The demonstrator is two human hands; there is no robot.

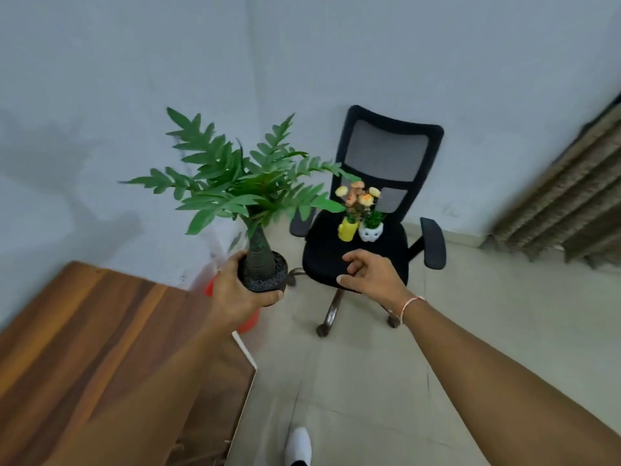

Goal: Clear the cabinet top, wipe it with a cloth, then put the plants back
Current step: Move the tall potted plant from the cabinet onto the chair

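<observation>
Head view shows the left hand [240, 292] with fingers wrapped round the small black pot [263, 272] of a top-heavy plant [235, 183], held over the floor beside the surface [84, 331]; right hand [369, 272] hangs loose, empty; grip it low, likely light.

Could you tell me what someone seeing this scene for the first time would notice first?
The big leafy plant in a black pot, held up by the left hand left of centre, stands out most. Behind it, a black office chair carries a yellow pot of flowers and a small white pot on its seat. The empty right hand reaches toward the chair.
</observation>
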